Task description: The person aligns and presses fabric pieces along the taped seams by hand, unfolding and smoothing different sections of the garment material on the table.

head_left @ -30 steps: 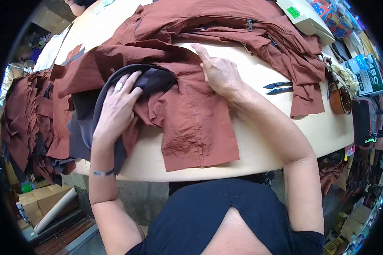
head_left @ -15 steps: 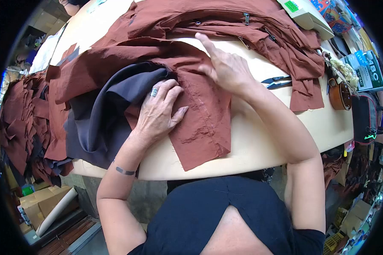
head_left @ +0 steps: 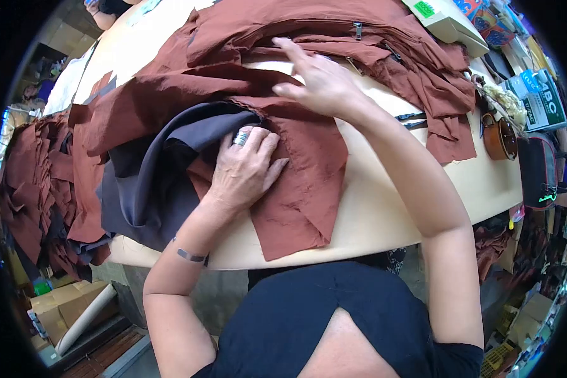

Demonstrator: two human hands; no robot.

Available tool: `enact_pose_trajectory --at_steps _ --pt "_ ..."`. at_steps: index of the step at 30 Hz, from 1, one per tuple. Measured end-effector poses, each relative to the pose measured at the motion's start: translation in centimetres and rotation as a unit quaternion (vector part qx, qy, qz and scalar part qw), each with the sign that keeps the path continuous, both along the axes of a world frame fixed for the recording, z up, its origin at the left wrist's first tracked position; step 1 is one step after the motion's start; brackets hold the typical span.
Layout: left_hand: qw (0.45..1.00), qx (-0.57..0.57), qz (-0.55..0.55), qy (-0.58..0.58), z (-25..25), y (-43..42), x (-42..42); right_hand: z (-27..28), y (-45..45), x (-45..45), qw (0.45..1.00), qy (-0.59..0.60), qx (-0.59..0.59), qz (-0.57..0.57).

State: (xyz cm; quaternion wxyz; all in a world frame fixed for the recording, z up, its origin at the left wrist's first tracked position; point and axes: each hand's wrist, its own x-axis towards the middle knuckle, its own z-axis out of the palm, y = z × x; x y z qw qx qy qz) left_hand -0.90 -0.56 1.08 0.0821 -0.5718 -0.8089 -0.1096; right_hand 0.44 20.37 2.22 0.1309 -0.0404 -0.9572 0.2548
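In the head view, our only one, we take the table (head_left: pixel 384 211) as landmark: the rust-coloured panel (head_left: pixel 312 164) lies at the middle of its near edge, and the dark cloth (head_left: pixel 138 176) is bunched in loose folds further left along that edge. Our left hand (head_left: pixel 246 165) rests on the panel close to where the two cloths meet, fingers lightly bent; we cannot tell whether it pinches a layer or only presses. Our right hand (head_left: pixel 318 82) is spread wide, index finger stretched towards the table's far side, over the panel's upper part; whether it touches, we cannot tell. To handle this well, we would judge, we should anchor the cloth with a flat left palm, then stroke outward with the right rather than tug, since the panel looks thin and creases easily. We would also ease out the fold at its lower corner and keep our sleeves of movement clear of the snips (head_left: pixel 413 116), which lie towards the table's right side
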Motion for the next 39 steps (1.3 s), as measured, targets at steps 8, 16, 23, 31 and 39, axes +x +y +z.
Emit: enact_pose_trajectory --at_steps 8,16,23,31,39 --pt "0.999 0.034 -0.011 0.026 -1.7 0.7 0.8 0.1 -5.0 -5.4 0.974 0.217 -0.037 0.046" --pt "1.000 0.010 -0.007 -0.010 -1.9 1.2 -0.1 -0.7 3.9 -3.1 0.970 0.200 -0.055 -0.125" --pt "0.998 -0.003 -0.001 -0.064 -1.0 1.4 -0.3 -0.5 1.7 0.5 0.991 0.101 -0.015 -0.082" --pt "0.998 0.065 -0.018 -0.020 -1.9 1.2 -0.1 -0.4 -2.9 6.6 0.984 0.139 0.032 0.110" --pt "0.995 0.064 0.002 -0.075 -1.3 1.4 -1.2 -0.3 -1.8 15.0 0.989 -0.080 -0.048 0.113"
